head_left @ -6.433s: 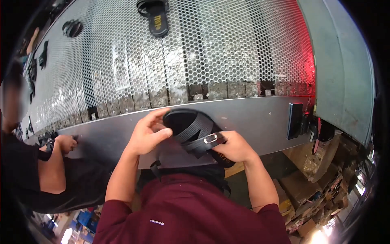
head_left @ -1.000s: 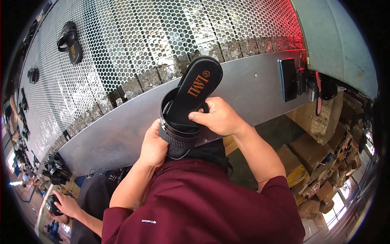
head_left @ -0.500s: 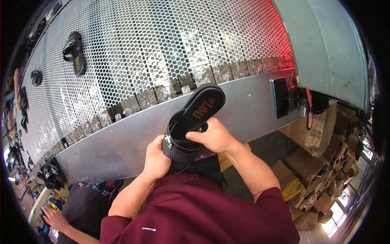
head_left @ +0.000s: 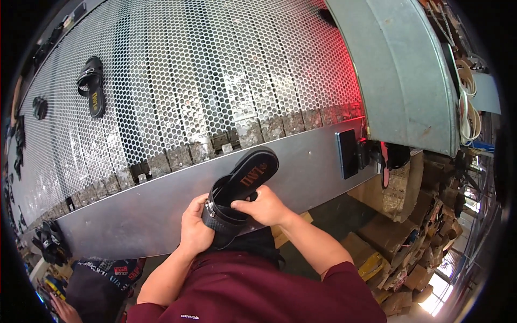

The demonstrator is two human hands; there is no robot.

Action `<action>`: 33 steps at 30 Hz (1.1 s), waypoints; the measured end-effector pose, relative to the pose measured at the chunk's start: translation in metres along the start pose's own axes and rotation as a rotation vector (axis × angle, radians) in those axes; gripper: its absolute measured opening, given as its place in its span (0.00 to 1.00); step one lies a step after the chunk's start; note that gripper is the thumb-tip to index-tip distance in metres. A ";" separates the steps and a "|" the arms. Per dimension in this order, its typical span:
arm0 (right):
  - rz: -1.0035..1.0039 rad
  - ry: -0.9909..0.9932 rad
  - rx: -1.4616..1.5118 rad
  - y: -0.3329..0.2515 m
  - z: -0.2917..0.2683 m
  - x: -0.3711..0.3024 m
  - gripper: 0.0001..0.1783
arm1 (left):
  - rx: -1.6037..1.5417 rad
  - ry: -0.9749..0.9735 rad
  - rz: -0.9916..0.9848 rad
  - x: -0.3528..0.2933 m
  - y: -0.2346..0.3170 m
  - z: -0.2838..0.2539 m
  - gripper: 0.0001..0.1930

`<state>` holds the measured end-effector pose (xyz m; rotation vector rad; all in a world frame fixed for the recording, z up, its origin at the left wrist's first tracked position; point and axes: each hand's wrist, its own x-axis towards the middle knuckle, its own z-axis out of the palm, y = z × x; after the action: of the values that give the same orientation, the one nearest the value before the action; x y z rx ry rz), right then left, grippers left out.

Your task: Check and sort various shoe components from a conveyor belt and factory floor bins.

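I hold a black slide sandal (head_left: 245, 183) over the metal ledge, tilted with its toe-strap end toward me and its heel pointing away to the right. My left hand (head_left: 197, 226) is closed round the outer side of the strap, beside a metal trim piece. My right hand (head_left: 264, 207) grips the sole's near edge, its thumb at the strap opening. A small dark bit shows by the right fingers; I cannot make out whether it is part of the sandal. The fingertips under the sandal are hidden.
Beyond the metal ledge (head_left: 301, 180) runs a perforated mesh conveyor (head_left: 177, 81), carrying another black sandal (head_left: 96, 94). A grey-green hood (head_left: 401, 70) with red glow covers its right. A phone (head_left: 349, 155) lies on the ledge. Sandals (head_left: 52, 242) pile at left, near a co-worker's hand (head_left: 65, 310); cardboard (head_left: 388, 226) stands right.
The view has turned a little to the right, so the surroundings shift left and down. Both hands keep nearly the same grip on the sandal. A dark object now shows at the hood's far edge.
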<state>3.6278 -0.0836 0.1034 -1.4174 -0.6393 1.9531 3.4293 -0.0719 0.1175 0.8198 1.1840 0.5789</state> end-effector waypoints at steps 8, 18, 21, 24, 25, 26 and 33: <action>0.111 -0.037 0.041 -0.010 0.004 0.012 0.12 | -0.148 0.052 -0.033 0.003 0.002 -0.001 0.21; 0.119 -0.086 0.276 0.007 -0.014 0.030 0.24 | -0.579 0.017 -0.489 -0.012 -0.006 -0.019 0.19; 0.075 -0.049 0.258 0.008 -0.019 0.026 0.24 | -0.610 0.165 -0.317 0.012 0.024 -0.036 0.22; 0.110 0.005 0.113 0.016 -0.022 0.019 0.22 | -0.638 0.280 -0.145 0.075 0.061 -0.070 0.20; 0.137 0.011 0.103 0.018 -0.021 0.018 0.21 | -0.571 0.423 -0.164 0.106 0.078 -0.089 0.16; 0.136 0.007 0.099 0.018 -0.019 0.016 0.21 | -0.681 0.349 -0.009 0.144 0.093 -0.111 0.13; 0.138 0.078 0.016 0.026 -0.026 0.013 0.19 | 0.089 0.705 0.093 0.229 0.132 -0.157 0.27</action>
<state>3.6444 -0.0915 0.0685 -1.5557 -0.5006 1.9914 3.3495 0.2209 0.0698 0.7690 1.8281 0.9408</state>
